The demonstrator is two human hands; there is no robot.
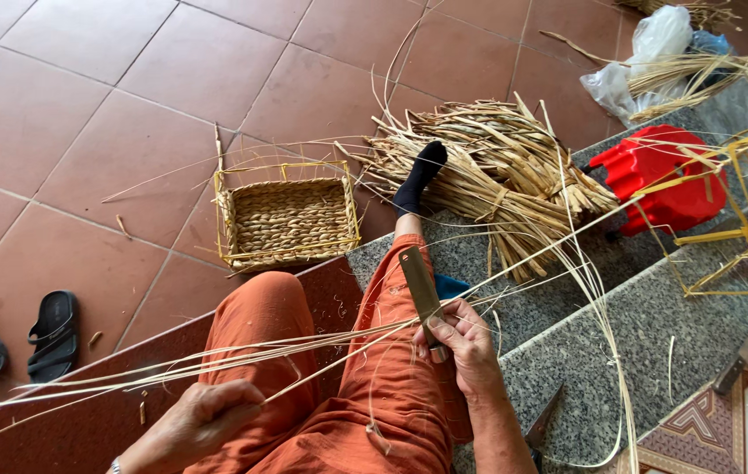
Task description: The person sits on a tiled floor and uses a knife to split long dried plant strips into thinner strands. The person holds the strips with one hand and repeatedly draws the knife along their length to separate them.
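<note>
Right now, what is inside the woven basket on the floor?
The basket shows only its own woven bottom and a yellow wire frame along the rim; nothing lies in it. Its near wall hides the strip of bottom closest to the person, so anything small there cannot be seen.

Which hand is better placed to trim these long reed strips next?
Probably the right hand: it already grips the knife against the reed strips. The left hand only holds them.
</note>
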